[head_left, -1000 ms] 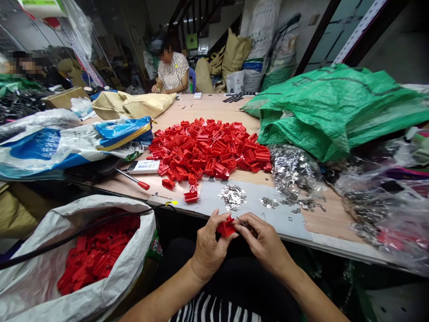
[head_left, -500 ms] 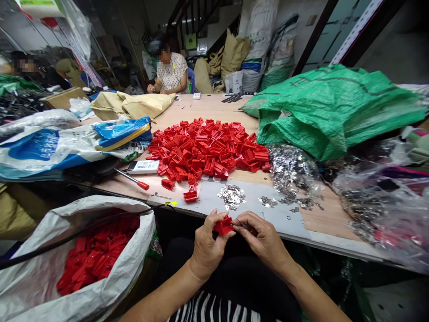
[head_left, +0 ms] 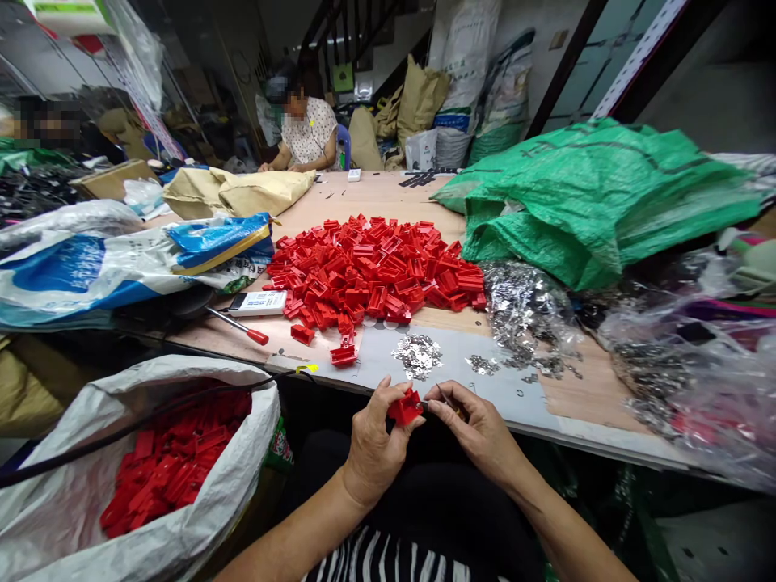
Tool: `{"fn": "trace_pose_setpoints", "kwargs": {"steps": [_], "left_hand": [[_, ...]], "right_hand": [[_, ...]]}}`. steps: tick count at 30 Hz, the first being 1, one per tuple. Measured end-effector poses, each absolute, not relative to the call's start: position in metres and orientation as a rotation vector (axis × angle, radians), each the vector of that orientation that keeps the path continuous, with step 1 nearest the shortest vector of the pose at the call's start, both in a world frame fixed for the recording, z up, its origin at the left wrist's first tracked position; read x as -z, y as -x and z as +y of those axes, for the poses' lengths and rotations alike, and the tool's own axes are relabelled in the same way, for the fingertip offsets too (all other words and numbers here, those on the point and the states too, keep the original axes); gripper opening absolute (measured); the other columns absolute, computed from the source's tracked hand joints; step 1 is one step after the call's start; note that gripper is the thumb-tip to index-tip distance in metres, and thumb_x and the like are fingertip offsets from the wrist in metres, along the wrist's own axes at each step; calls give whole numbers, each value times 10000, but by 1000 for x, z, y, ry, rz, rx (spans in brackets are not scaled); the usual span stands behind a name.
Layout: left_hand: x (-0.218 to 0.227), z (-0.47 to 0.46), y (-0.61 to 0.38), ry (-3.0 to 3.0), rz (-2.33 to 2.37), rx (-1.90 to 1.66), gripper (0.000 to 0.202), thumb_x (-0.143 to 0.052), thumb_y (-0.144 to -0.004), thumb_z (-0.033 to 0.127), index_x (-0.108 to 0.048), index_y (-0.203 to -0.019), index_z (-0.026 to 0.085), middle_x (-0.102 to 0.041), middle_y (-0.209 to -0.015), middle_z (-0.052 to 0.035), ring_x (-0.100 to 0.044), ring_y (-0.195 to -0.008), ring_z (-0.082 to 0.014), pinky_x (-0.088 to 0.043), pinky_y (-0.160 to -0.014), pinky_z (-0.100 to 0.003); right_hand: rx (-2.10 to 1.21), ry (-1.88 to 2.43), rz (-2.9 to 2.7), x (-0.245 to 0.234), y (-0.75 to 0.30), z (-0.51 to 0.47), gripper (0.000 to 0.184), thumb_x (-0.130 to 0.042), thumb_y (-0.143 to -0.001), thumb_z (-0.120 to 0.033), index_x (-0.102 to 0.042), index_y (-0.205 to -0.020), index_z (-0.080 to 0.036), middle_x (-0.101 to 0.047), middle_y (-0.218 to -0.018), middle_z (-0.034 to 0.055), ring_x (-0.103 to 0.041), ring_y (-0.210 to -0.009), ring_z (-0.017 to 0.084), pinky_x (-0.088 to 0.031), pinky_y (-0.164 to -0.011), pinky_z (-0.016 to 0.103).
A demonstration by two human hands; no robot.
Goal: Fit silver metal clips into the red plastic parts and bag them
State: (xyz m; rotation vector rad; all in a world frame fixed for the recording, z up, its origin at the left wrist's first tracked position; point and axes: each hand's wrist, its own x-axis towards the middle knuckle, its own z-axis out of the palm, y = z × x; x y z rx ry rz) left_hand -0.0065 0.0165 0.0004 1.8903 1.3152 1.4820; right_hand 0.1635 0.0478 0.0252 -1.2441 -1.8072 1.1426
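The left hand (head_left: 377,440) pinches a red plastic part (head_left: 405,407) between thumb and fingers, just short of the table (head_left: 582,404). The right hand (head_left: 478,427) grips a slim tool (head_left: 459,411), partly hidden, its fingertips right beside the part. To the left, a white sack (head_left: 212,493) contains similar pieces (head_left: 173,465). Flat metal bits (head_left: 417,356) lie on a grey sheet (head_left: 377,352); behind them spreads a red heap (head_left: 373,271). Farther off, a co-worker (head_left: 309,133) sits.
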Motion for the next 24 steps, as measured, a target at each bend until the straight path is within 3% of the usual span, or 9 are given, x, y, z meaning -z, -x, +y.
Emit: {"fn": "trace_pose_setpoints", "kwargs": {"steps": [9, 11, 14, 17, 24], "left_hand": [[-3, 16, 3, -1916, 1254, -1501, 377, -642, -828, 129, -504, -1156, 253, -697, -1105, -37, -684, -1006, -181, -417, -1088, -441], [-4, 16, 3, -1921, 1247, -1503, 379, -645, -825, 130, -510, -1157, 253, -700, -1105, -38, -685, -1008, -187, -420, -1086, -441], [-6, 15, 4, -1940, 1243, -1494, 391, -640, -826, 128, -513, -1176, 247, -701, -1114, -44, -691, -995, -190, -438, -1072, -429], [-8, 14, 4, -1960, 1261, -1485, 384, -641, -829, 145, -521, -1180, 239, -706, -1110, -53, -698, -982, -199, -473, -1040, -413], [-8, 12, 2, -1964, 1252, -1441, 355, -641, -824, 142, -531, -1148, 239, -713, -1086, -46, -682, -1028, -207, -481, -1034, -413]], "right_hand": [[-1340, 1181, -1599, -19, -160, 50, 250, -604, -851, -445, -552, -850, -201, -516, -792, -18, -483, -742, 137, -415, -688, 260], [-1449, 1165, -1503, -18, -159, 51, 296, -640, -813, -476, -535, -845, -201, -505, -782, -25, -476, -698, 123, -408, -628, 242], [-1667, 1155, -1374, -17, -158, 51, 368, -669, -771, -527, -502, -857, -209, -472, -705, -59, -354, -513, 69, -277, -459, 206], [-1806, 1122, -1292, -20, -157, 49, 413, -683, -746, -554, -472, -851, -215, -430, -655, -83, -244, -460, 48, -163, -423, 203], [-1908, 1052, -1283, -24, -158, 48, 419, -684, -747, -550, -457, -871, -220, -393, -641, -91, -200, -461, 46, -136, -418, 202]]}}
